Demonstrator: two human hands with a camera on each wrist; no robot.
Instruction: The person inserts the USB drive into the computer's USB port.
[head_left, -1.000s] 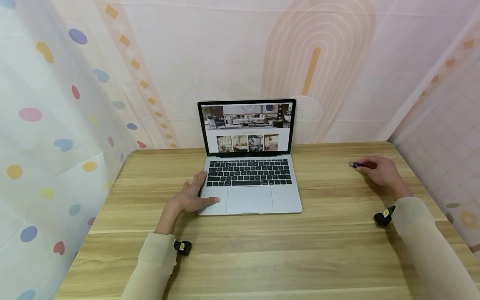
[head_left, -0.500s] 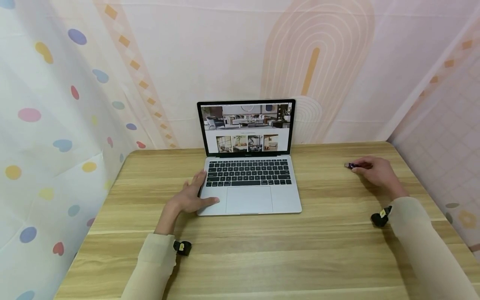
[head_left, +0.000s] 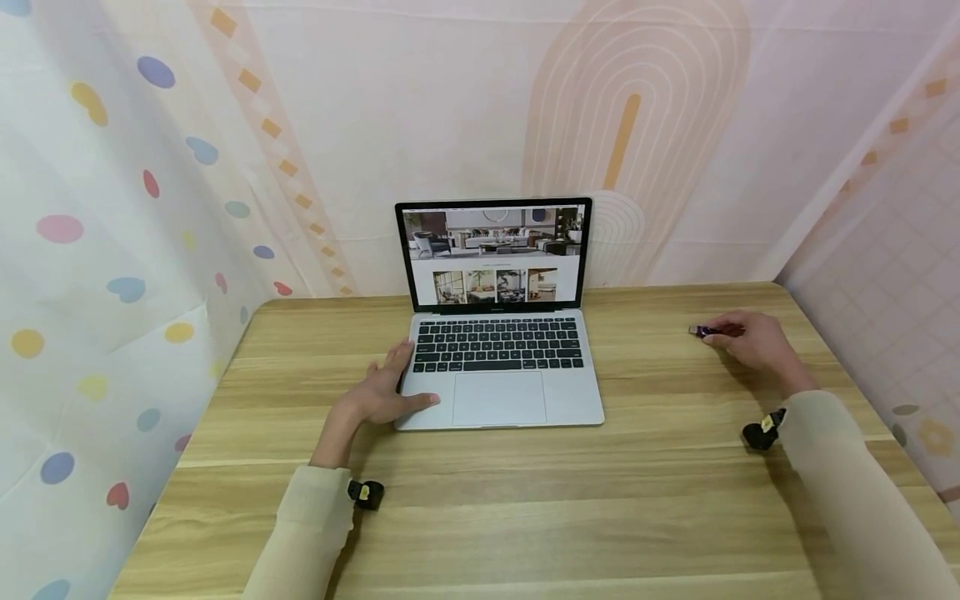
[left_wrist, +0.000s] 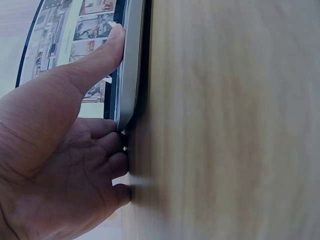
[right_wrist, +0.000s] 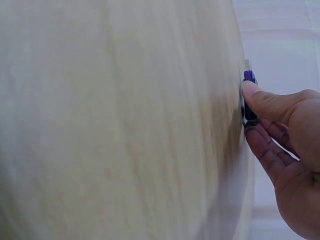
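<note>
An open silver laptop stands on the wooden table, its lit screen showing furniture pictures. My left hand holds its front left corner: the thumb lies on the palm rest, and the other fingers are against the left side. In the left wrist view the fingertips reach down beside the laptop's edge, close to the tabletop. Well to the right of the laptop, my right hand pinches a dark purple USB flash drive between thumb and fingers. Its metal plug points left, toward the laptop.
The wooden table has its back edge against a patterned cloth backdrop. Dotted cloth hangs along the left side, and another cloth on the right. A small black camera sits at each wrist.
My right hand has moved slightly left with the USB flash drive, then stayed nearly still over the last half second. The left hand and the laptop have not moved.
</note>
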